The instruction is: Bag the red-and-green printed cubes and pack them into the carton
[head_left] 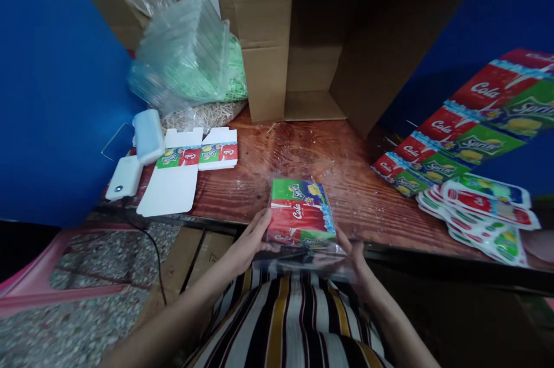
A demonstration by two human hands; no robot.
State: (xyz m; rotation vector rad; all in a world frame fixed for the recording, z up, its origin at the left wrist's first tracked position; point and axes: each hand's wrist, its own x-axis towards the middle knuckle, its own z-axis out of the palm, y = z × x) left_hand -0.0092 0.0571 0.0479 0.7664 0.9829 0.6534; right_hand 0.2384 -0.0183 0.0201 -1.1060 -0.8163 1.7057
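A small red and green carton [298, 212] printed with "Cola" and "Sprite" lies at the front edge of the table, inside a clear plastic bag [309, 258]. My left hand [253, 241] is closed on the left side of the bagged carton, with the thumb along its edge. At the right side, my right hand [354, 255] grips the bag near the carton's lower corner. Part of the bag hangs loose over the table edge, towards the striped clothing. Some of the fingers of both hands are hidden under the plastic.
Flattened cartons [177, 183], a white device [124, 177] and a pale blue pack [148, 134] are at left. Clear plastic trays [186, 39] stand behind. An open cardboard box [264, 39] stands at the back. Stacked cartons [459, 126] and loose printed packets [480, 212] are at right.
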